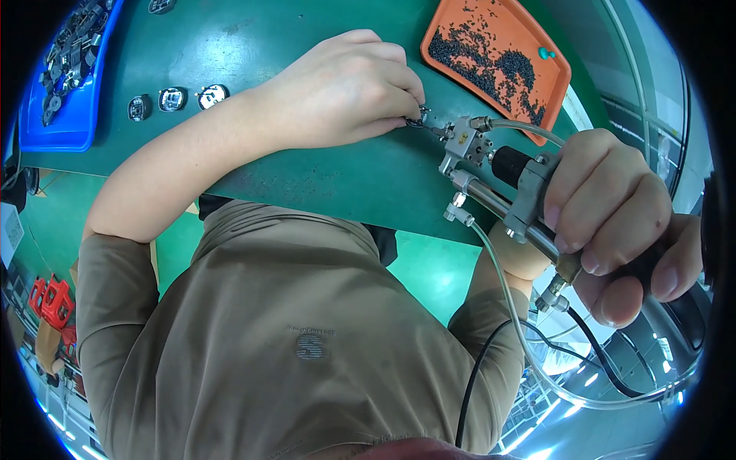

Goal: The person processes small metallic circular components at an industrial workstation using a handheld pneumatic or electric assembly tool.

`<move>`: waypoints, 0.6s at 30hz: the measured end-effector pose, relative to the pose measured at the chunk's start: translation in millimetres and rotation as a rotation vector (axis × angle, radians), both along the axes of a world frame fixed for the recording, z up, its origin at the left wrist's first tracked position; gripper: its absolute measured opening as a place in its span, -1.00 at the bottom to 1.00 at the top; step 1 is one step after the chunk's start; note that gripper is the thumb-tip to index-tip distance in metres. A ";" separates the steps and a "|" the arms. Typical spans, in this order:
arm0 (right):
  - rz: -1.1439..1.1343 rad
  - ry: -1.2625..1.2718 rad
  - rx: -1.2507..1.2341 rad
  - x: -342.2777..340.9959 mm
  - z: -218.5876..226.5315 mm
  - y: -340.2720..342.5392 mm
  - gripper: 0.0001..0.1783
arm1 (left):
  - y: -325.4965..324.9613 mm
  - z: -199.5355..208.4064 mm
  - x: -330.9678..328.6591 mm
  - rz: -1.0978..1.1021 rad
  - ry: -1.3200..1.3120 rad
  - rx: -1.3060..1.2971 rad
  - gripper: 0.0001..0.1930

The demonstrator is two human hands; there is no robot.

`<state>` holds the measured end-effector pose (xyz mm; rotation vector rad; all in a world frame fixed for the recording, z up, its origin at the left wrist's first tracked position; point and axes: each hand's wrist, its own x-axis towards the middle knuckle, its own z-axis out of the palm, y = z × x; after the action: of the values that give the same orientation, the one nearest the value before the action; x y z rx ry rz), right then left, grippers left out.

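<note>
My left hand (356, 88) reaches across the bench, its fingers pinched on a small dark and silver housing (418, 117), mostly hidden by the fingertips. My right hand (613, 215) wraps round a metal dispensing valve (491, 192) fed by hoses. The valve's thin tip points left and meets or nearly meets the housing; contact cannot be told. Left of my left forearm lie similar small rounded housings: a dark one (139, 108), a silver-faced one (172, 98) and a whiter one (211, 96) close to the arm.
An orange tray (553, 100) of tiny black pieces stands far right, with a small teal object (546, 54) in it. At far left, a blue tray (57, 138) holds many dark metal parts. A clear hose (510, 295) and black cable (479, 360) loop below the valve.
</note>
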<state>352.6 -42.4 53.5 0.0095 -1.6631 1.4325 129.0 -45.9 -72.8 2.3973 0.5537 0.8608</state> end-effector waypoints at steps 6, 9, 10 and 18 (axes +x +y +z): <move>-0.035 -0.011 0.014 6.9 -0.7 -5.9 -0.65 | -1.8 -0.4 -0.7 0.005 0.000 -0.004 -0.85; -0.012 0.008 0.013 0.8 -3.0 -3.7 -0.64 | 0.1 0.2 -0.3 -0.004 0.001 -0.001 -0.85; 0.001 0.030 0.024 -3.1 -3.1 -2.4 -0.64 | -0.2 0.2 0.2 -0.005 0.002 -0.003 -0.85; -0.001 0.017 -0.028 -0.9 -5.9 -7.1 -0.64 | -2.0 1.1 0.2 0.003 0.018 0.005 -0.85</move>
<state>351.7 -49.5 47.7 0.0047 -1.6285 1.4513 129.2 -47.9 -71.7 2.4119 0.5624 0.8433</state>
